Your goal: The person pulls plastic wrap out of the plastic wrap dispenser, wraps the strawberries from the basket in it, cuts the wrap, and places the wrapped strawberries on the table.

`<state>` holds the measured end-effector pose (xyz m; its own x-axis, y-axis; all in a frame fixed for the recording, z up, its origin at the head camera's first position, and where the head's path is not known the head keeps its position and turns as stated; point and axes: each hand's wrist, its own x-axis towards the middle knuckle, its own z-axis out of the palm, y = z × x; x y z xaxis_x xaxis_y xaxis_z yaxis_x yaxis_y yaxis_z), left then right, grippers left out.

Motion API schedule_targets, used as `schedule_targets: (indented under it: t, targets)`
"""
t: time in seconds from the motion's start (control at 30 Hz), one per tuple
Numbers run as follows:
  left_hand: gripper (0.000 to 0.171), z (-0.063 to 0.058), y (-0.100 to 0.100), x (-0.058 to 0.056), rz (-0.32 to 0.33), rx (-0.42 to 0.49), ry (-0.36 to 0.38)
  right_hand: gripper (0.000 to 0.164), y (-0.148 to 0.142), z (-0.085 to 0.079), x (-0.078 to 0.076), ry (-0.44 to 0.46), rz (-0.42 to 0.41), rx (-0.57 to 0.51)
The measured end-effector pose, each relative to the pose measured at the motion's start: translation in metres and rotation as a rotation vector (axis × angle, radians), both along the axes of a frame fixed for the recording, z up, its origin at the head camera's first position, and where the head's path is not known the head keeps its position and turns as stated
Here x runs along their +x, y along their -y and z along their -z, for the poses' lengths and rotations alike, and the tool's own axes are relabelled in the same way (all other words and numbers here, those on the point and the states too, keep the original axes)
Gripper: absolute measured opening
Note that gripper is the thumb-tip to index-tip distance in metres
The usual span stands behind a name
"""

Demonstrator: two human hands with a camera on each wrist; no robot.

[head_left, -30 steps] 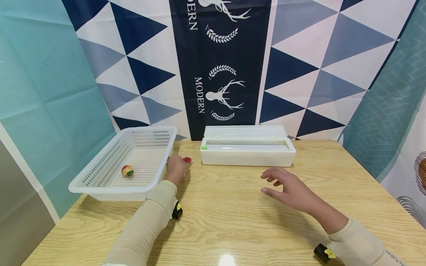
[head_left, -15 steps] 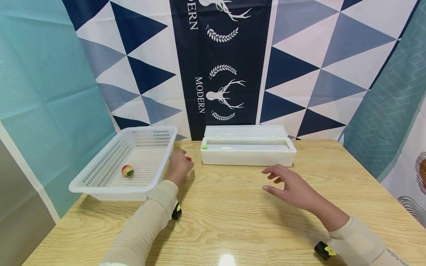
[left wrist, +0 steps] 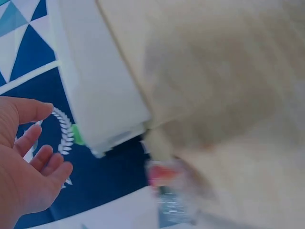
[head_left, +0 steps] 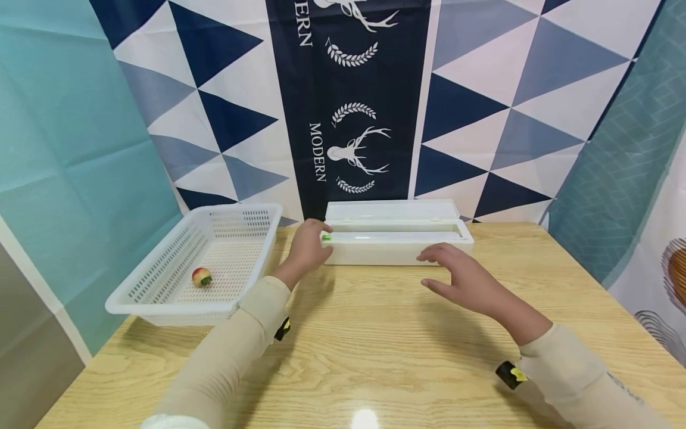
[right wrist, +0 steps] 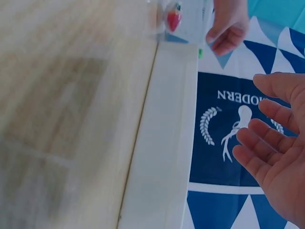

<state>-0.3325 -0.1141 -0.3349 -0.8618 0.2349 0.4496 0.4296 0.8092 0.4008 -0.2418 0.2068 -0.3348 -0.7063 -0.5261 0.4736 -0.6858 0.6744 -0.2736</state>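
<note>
Left hand (head_left: 308, 245): empty, loose; near white box (head_left: 380, 255), 9 o'clock end. Right hand (head_left: 467, 280): empty, loose; box's 4 o'clock. Step, apparently: reaching box. Next: likely two-handed hold.

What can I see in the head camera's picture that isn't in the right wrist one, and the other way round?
Only the head view: both cream sleeves, the black gadgets at the wrists, and the small yellow-and-red item lying in the white basket.

Only the right wrist view: a red item just past the box's end.

Both: left hand, right hand, white box with its green piece, wooden table and patterned wall cloth.
</note>
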Motion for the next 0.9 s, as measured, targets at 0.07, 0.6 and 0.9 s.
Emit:
schedule_targets:
  t: [0.07, 0.6, 0.9]
  targets:
    - [0.034, -0.008, -0.005, -0.001, 0.029, -0.016, -0.008, 0.038, -0.001, -0.004, -0.006, -0.002, 0.014, 0.013]
    - [0.044, -0.035, -0.028, -0.028, 0.138, -0.434, 0.174, 0.034, -0.018, -0.021, -0.067, -0.014, 0.124, 0.181]
    - [0.034, -0.034, -0.033, -0.047, 0.127, -0.427, 0.260, 0.037, -0.027, -0.029, -0.102, 0.206, 0.238, 0.202]
